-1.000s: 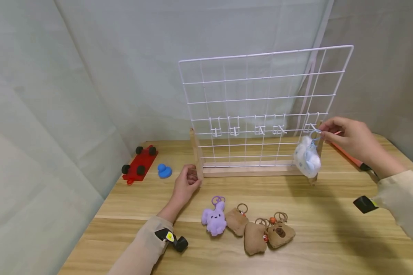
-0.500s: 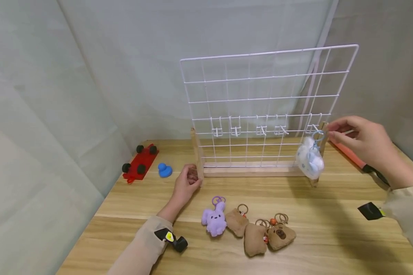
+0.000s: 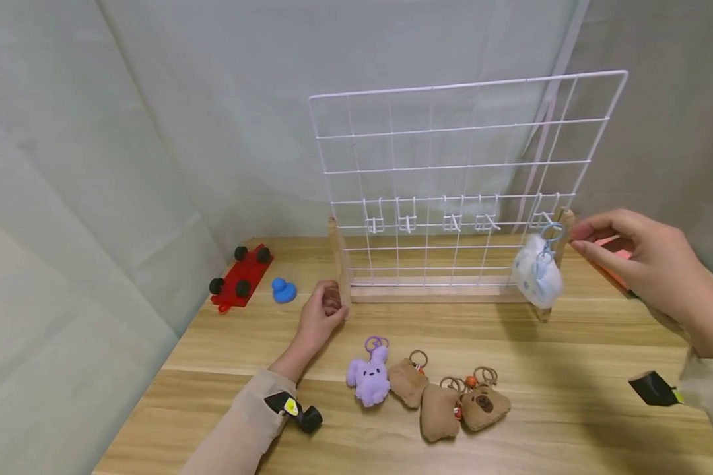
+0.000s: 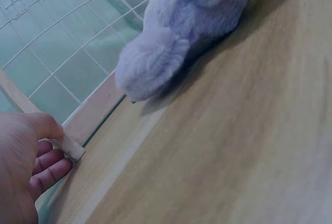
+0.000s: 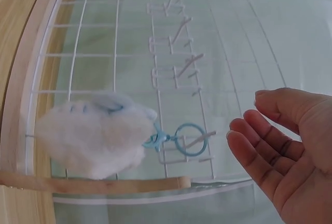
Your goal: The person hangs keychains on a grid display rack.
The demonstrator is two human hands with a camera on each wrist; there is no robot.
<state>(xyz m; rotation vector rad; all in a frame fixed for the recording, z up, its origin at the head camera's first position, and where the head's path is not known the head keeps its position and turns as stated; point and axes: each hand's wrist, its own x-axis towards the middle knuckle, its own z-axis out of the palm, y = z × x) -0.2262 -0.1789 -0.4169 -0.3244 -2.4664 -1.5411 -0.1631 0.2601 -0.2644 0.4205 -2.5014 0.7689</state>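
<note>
A white and light-blue plush keychain point(image 3: 537, 272) hangs by its blue ring from the rightmost hook of a white wire grid rack point(image 3: 469, 85). Just right of that ring is my right hand point(image 3: 647, 257), apart from it, fingers relaxed and holding nothing. In the right wrist view the ring sits around the hook's prong and the plush point(image 5: 96, 138) hangs below. My left hand point(image 3: 317, 320) holds the rack's left wooden upright point(image 3: 340, 270) near its foot, thumb in front. In the left wrist view, a purple plush keychain point(image 4: 192, 37) lies nearby on the table.
Several other hooks stand along the grid, left of the hung plush. Brown plush keychains point(image 3: 440, 412) lie in front of the rack. A red object with black wheels point(image 3: 242, 277) and a blue duck point(image 3: 283, 290) sit left; an orange-and-black item lies partly behind my right hand.
My right hand has let go of the blue ring and drawn away to the right. The white and blue plush now hangs on the hook. My left hand stays on the upright.
</note>
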